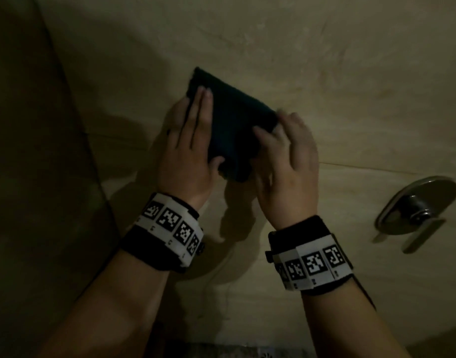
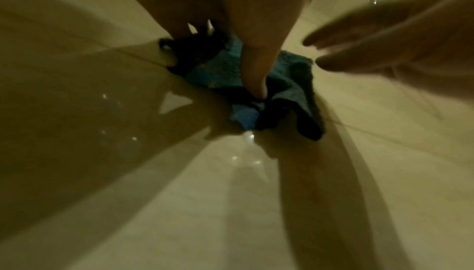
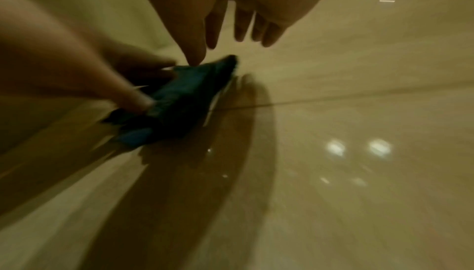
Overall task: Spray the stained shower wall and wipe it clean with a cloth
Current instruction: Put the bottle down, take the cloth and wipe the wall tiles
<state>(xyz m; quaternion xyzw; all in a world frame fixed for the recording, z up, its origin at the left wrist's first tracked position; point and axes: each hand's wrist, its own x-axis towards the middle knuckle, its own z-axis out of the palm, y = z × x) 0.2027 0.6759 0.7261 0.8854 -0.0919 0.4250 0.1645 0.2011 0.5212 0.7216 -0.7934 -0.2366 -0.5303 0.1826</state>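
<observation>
A dark blue cloth point(image 1: 234, 125) lies flat against the beige tiled shower wall point(image 1: 338, 73). My left hand point(image 1: 196, 130) presses its left side with straight fingers, and the thumb rests on the lower edge. In the left wrist view that thumb point(image 2: 254, 75) bears on the bunched cloth point(image 2: 215, 67). My right hand point(image 1: 278, 138) sits at the cloth's right edge with fingers loosely spread and blurred. Only its thumb tip point(image 3: 195, 57) touches the cloth point(image 3: 184, 92). No spray bottle is in view.
A metal shower valve with a lever handle point(image 1: 418, 210) is mounted on the wall low to the right. A side wall point(image 1: 28, 151) meets the tiled wall at a corner on the left. Wet glints point(image 3: 336, 148) show on the tiles below the cloth.
</observation>
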